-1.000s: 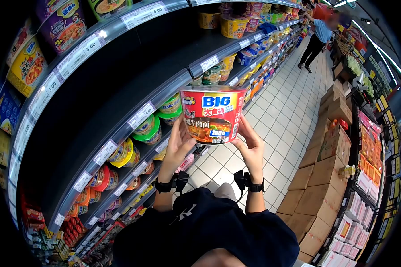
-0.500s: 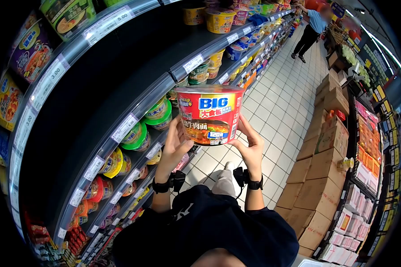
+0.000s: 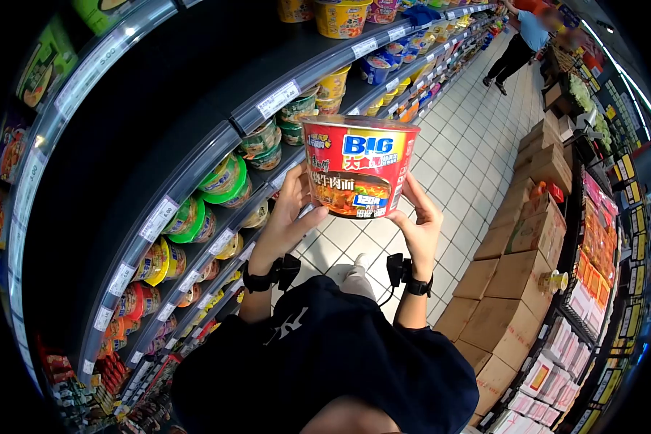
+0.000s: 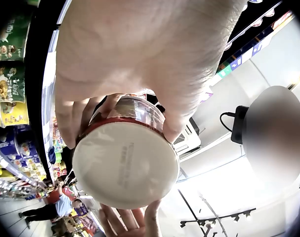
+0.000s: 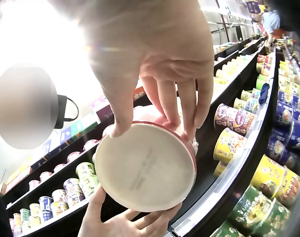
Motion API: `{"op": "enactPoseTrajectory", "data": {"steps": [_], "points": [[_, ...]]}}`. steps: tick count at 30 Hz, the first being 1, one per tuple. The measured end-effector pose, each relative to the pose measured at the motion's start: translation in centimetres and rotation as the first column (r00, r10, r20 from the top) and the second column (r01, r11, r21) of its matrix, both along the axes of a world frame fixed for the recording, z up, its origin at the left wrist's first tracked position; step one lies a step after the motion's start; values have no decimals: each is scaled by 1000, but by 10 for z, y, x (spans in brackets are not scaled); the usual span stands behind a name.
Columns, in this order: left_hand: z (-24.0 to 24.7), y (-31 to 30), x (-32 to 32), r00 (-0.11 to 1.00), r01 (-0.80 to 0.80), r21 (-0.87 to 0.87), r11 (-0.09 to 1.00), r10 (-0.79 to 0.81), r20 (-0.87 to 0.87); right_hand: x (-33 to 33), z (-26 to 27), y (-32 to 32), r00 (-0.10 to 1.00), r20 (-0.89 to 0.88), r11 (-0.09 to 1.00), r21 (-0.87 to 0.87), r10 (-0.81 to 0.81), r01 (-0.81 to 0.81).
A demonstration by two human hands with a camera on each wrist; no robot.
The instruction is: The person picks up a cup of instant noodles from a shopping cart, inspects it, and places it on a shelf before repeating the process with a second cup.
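Observation:
A red instant noodle bowl with a blue "BIG" on its label is held up in front of the chest, upright, label facing the head camera. My left hand grips its left side, thumb near the lower edge. On the opposite side, my right hand holds it with thumb low and fingers behind the wall. Both wrist views look at the underside: the pale round base carries faint printed text, and the fingers of both hands wrap around the side wall.
To the left runs a curved shelf stocked with noodle bowls, including green-lidded ones. Stacked cardboard boxes line the right of the tiled aisle. A person in a blue shirt stands farther down the aisle.
The head view has shifted, so the shelves slide left and downward in it. The noodle bowl and both hands appear slightly higher and farther right, with the grip kept throughout.

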State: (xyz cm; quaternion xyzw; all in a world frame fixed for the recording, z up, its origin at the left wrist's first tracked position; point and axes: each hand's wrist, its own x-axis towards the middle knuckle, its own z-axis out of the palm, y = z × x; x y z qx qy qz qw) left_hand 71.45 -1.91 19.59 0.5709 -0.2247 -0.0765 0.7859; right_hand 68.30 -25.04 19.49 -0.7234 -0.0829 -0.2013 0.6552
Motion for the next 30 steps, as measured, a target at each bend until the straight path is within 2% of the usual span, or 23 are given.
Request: {"op": "enactPoseTrajectory", "data": {"steps": [4,17,22,24,28,30], "points": [[10,-36,15,996,-75,-1,997,75,56,25,15,-35,999,31,999,-4,33,-33],[12,-137,40,970,-228,10,974,226,93,91,14,-142,976,68,978,-27,208,-206],[4,-157,35,919,-389,-38,921,390,55,110,4,-155,952,24,952,1,305,-306],[7,-158,32,904,-426,40,904,423,62,115,-3,-155,939,-6,937,53,345,-344],[6,-157,33,861,-509,133,850,502,87,130,-16,-152,907,-24,907,42,420,-419],[0,-156,35,839,-544,109,832,538,81,136,-21,-147,898,-59,900,47,436,-434]]}}
